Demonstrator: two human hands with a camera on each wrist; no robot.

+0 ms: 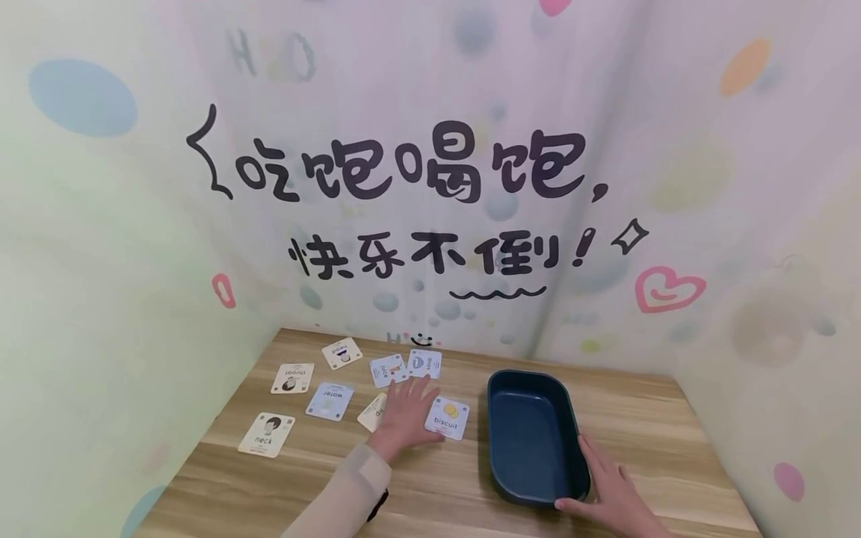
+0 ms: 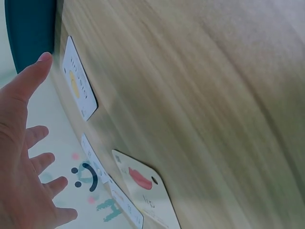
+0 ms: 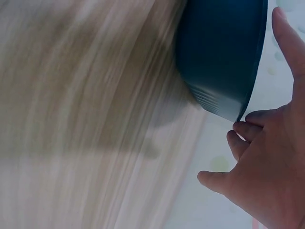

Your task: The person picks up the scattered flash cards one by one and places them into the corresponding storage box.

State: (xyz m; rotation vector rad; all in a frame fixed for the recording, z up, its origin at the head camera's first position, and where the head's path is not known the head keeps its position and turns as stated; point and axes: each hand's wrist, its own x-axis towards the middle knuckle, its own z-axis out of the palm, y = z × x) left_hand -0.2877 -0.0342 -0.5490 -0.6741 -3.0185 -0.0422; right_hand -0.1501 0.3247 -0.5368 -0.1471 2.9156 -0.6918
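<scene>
My left hand (image 1: 406,415) hovers over the cards, fingers spread and holding nothing. Its thumb lies near the lower edge of the blue biscuit card (image 1: 447,418) in the head view. Partly covered by this hand is a cream lip card (image 2: 145,186), which shows more fully in the left wrist view. Beyond the fingers lie a juice card (image 1: 388,370) and a soup card (image 1: 424,364). My right hand (image 1: 615,486) is at the near right corner of a dark blue tray (image 1: 499,448), fingertips at its rim. Nothing lies inside the tray.
Left of my left hand are a water card (image 1: 329,401), a neck card (image 1: 267,434), a throat card (image 1: 292,379) and a head card (image 1: 341,353). The wooden table (image 1: 424,493) ends at a printed curtain (image 1: 430,97) behind and at the sides.
</scene>
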